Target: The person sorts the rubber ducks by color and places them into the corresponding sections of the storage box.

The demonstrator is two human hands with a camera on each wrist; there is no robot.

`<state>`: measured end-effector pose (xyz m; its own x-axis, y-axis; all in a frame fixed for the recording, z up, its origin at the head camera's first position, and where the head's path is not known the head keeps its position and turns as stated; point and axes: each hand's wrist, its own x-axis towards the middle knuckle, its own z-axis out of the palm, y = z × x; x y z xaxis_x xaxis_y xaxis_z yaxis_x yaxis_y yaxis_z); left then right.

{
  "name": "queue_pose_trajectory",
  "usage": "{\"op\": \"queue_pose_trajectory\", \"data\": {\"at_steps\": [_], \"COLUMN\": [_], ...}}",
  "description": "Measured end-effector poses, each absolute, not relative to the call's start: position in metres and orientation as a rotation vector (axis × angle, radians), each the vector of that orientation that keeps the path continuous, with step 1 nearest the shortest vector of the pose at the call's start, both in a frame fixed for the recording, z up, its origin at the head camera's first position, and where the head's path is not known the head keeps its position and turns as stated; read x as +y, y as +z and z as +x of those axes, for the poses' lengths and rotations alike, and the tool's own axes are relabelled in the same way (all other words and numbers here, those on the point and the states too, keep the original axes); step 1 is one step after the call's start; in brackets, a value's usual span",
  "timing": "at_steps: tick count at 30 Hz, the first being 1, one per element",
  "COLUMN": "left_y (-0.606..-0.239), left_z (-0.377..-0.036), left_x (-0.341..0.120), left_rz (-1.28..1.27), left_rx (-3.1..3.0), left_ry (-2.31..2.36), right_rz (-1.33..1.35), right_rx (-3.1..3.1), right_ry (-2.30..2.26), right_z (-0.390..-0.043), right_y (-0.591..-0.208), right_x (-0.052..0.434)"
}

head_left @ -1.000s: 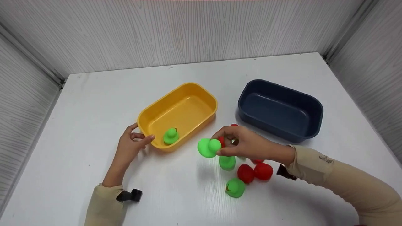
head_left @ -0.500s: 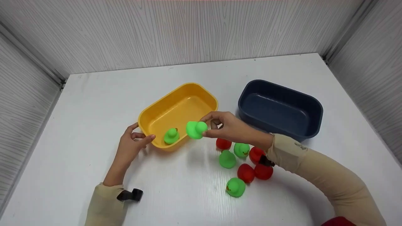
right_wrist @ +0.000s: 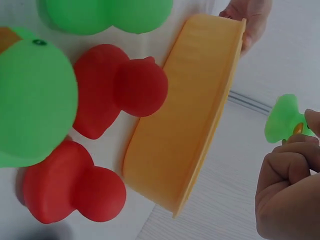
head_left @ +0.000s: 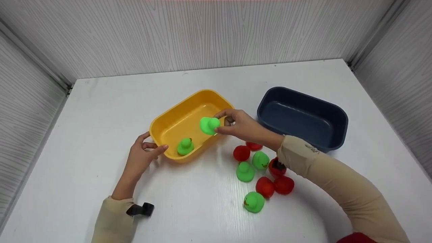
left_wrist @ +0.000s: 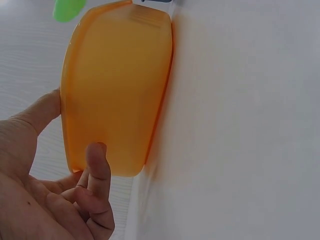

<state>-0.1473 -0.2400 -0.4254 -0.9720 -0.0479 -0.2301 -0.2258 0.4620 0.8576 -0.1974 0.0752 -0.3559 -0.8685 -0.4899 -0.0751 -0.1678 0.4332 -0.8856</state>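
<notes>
My right hand [head_left: 241, 125] pinches a green rubber duck [head_left: 209, 125] by its head, between thumb and fingers, over the near right side of the yellow tub [head_left: 173, 118]. In the right wrist view this held duck [right_wrist: 284, 120] shows beyond the tub's rim. Another green duck [head_left: 185, 146] sits inside the tub at its near left end. My left hand [head_left: 141, 155] holds that end of the tub, thumb over the rim; in the left wrist view the other fingers [left_wrist: 98, 170] curl against the outer wall.
Right of the yellow tub stands a dark blue tub [head_left: 300, 118] with nothing in it. On the white table before the tubs lie several green ducks [head_left: 253, 201] and several red ducks [head_left: 265, 187], loosely grouped. A pale wood-grain wall [head_left: 202, 33] rises behind.
My right hand has carried the green duck up and leftward, from above the loose ducks to over the yellow tub. The left hand keeps its place on the tub.
</notes>
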Motion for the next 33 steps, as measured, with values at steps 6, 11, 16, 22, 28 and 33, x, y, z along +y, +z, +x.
{"op": "queue_pose_trajectory", "data": {"at_steps": [6, 11, 16, 22, 28, 33], "left_y": [-0.425, -0.425, -0.425, -0.426, -0.425, -0.424], "left_z": [-0.148, -0.148, -0.147, -0.147, -0.148, -0.147], "left_x": [-0.238, -0.238, -0.238, -0.238, -0.238, -0.239], "left_rz": [-0.243, -0.23, -0.221, -0.225, -0.232, -0.245], "left_rx": [2.526, 2.529, 2.542, 2.544, 2.541, 2.536], "left_ry": [1.521, 1.525, 1.525, 1.527, 1.514, 1.501], "right_rz": [-0.562, -0.627, -0.699, -0.711, -0.718, -0.715], "right_rx": [2.411, 2.424, 2.43, 2.457, 2.49, 2.488], "right_ry": [-1.368, -1.322, -1.245, -1.12, -1.019, -0.917], "right_z": [-0.21, -0.218, -0.226, -0.234, -0.241, -0.246], "right_y": [-0.364, -0.368, -0.374, -0.382, -0.387, -0.386], "right_x": [0.068, 0.059, 0.048, 0.043, 0.042, 0.041]}}
